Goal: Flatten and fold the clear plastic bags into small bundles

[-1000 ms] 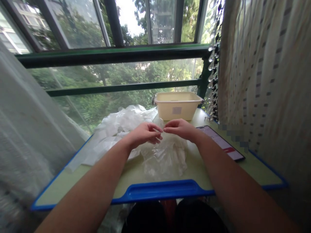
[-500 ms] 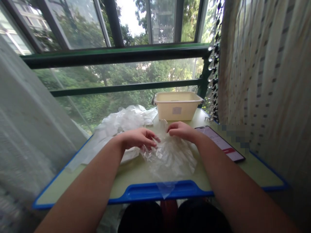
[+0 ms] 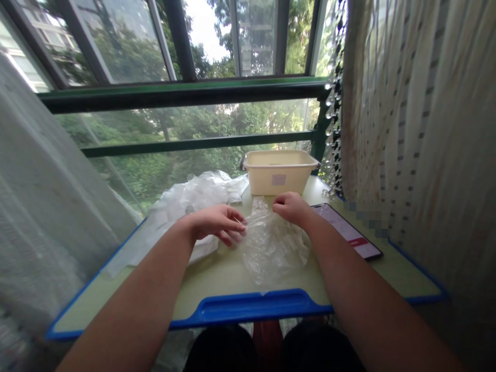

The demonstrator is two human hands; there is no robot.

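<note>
A crumpled clear plastic bag (image 3: 273, 248) lies in the middle of the green tabletop (image 3: 217, 279). My left hand (image 3: 217, 223) pinches the bag's left edge with its fingers curled. My right hand (image 3: 290, 206) is closed on the bag's upper right edge, knuckles up. The two hands hold the film a little apart, just in front of a cream plastic tub (image 3: 278, 171).
A heap of more clear plastic bags (image 3: 189, 204) lies at the back left. A phone (image 3: 346, 230) with a lit screen rests at the right. The table has a raised blue rim (image 3: 251, 306). A window rail and curtains close in the far side and both flanks.
My hands were touching fingertip to fingertip above the bag; they have since moved apart and lowered onto it, spreading the film sideways. The bag's lower edge has pulled back from the blue rim.
</note>
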